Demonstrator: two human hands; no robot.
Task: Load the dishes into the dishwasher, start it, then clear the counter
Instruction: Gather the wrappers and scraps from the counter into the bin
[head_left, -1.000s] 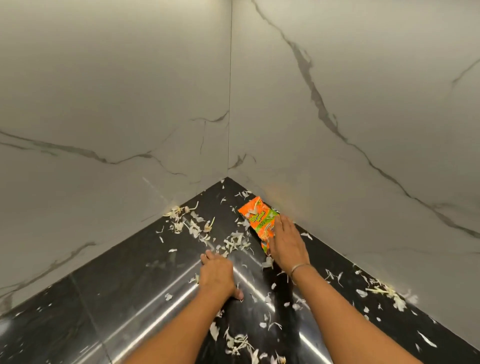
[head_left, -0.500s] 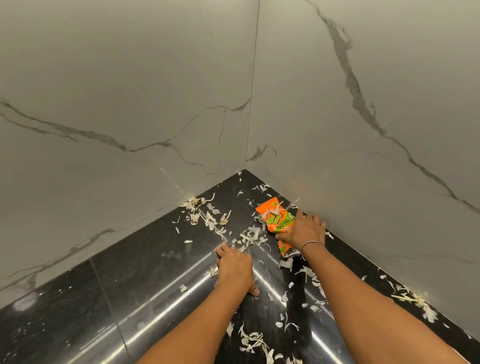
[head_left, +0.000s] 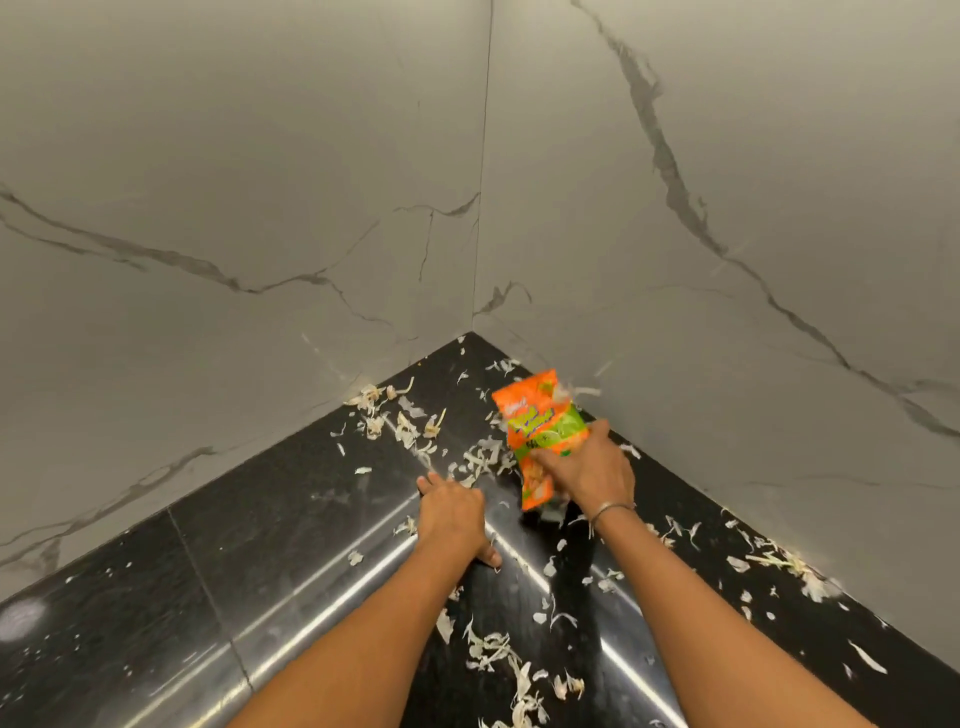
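Two marble walls (head_left: 260, 208) meet in the corner ahead of you, and one glossy black counter (head_left: 156, 597) runs beneath them, so that is your whole stage. Two hands are in play. Your left hand (head_left: 452, 514) lies palm down on the counter with fingers reaching forward and nothing in them. Your right hand (head_left: 587, 467) is clamped around the lower half of the one orange-and-green snack packet (head_left: 540, 426), which is raised off the counter and tilted, just beside the right-hand wall near the corner. That packet looks light, thin and crinkly, a slick film that will buckle rather than resist, so a pinch across its middle or a crimped end should serve you better than a squeeze on a loose corner. It carries a few pale flakes on top, and they may shake off as you carry it. Then the peel scraps (head_left: 488, 649): far too many to count, papery and featherweight, strewn from the corner along both walls and down toward you. Judge them a job for sweeping with the flat of a hand, not picking. Smallest of all, one thin bracelet (head_left: 613, 508) sits on your right wrist.
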